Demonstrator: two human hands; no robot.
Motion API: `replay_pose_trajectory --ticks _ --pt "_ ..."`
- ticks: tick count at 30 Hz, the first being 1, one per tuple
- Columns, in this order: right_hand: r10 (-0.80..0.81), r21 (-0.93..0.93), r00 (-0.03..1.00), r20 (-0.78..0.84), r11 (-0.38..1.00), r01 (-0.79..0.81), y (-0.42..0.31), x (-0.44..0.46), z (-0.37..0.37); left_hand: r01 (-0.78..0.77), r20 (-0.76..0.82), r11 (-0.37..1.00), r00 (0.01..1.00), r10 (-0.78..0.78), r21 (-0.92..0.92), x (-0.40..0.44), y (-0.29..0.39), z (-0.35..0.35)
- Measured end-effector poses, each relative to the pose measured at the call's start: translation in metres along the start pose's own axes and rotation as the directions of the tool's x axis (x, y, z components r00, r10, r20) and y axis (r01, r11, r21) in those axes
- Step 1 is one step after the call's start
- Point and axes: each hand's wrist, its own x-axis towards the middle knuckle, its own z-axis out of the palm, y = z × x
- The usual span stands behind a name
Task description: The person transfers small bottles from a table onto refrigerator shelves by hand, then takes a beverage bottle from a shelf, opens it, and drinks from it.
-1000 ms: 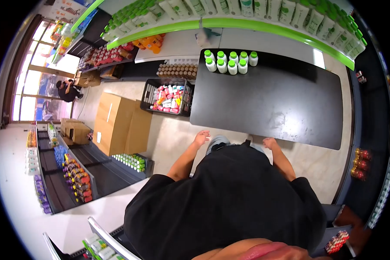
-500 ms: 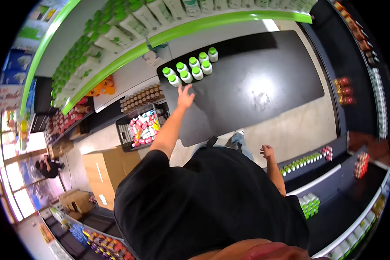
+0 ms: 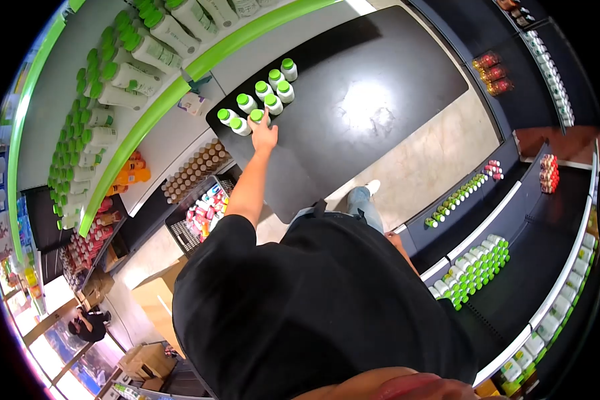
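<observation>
Left hand [image 3: 265, 136] has moved onto a bottle [image 3: 254, 116], so that one's in reach; can't tell if fingers grip it. Right hand [image 3: 394, 239]'s by the shelf [image 3: 421, 235], fingers unclear.

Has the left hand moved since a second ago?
Yes. Against the table, the left hand has gone forward, from outside its near edge to the bottles on top.
</observation>
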Motion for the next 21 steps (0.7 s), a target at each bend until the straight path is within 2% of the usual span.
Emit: replay_pose_trajectory --ticks 2,3,6,10,12,14,16,18,20,21 --pt "-0.006 -0.017 0.999 0.036 1.000 0.007 0.011 0.017 0.001 0.030 0.081 1.000 0.996 -0.029 -0.010 -0.019 0.001 -0.004" --pt "-0.005 -0.007 0.994 0.111 1.000 0.006 0.003 0.022 -0.005 0.001 0.071 1.000 0.997 0.000 -0.013 -0.030 -0.001 -0.003" --pt "-0.042 0.105 0.982 0.183 0.994 0.023 -0.017 0.056 -0.016 -0.058 0.095 0.998 0.994 0.060 -0.027 -0.064 -0.008 0.000" --pt "-0.263 -0.039 0.958 0.117 0.962 0.269 -0.105 0.094 -0.029 -0.093 0.151 0.995 0.984 0.098 -0.039 -0.119 -0.009 0.002" --pt "-0.488 -0.205 0.863 0.130 0.839 0.505 -0.157 0.110 -0.023 -0.116 0.236 0.993 0.965 0.118 -0.024 -0.141 -0.006 0.001" --pt "-0.674 -0.236 0.731 0.106 0.697 0.677 -0.228 0.076 -0.012 -0.173 0.289 0.985 0.942 0.169 -0.012 -0.159 -0.006 0.004" --pt "-0.771 -0.198 0.625 0.124 0.598 0.777 -0.283 0.052 0.011 -0.241 0.338 0.970 0.911 0.237 -0.030 -0.170 -0.006 0.006" --pt "-0.796 -0.078 0.573 0.194 0.570 0.818 -0.332 0.007 0.033 -0.268 0.399 0.962 0.876 0.269 -0.061 -0.178 -0.004 0.005" --pt "-0.730 -0.034 0.564 0.386 0.600 0.800 -0.362 -0.032 0.053 -0.300 0.420 0.954 0.863 0.281 -0.020 -0.182 0.000 0.003" --pt "-0.723 -0.102 0.545 0.424 0.560 0.822 -0.369 -0.047 0.064 -0.315 0.444 0.949 0.851 0.279 0.007 -0.182 0.000 0.003"
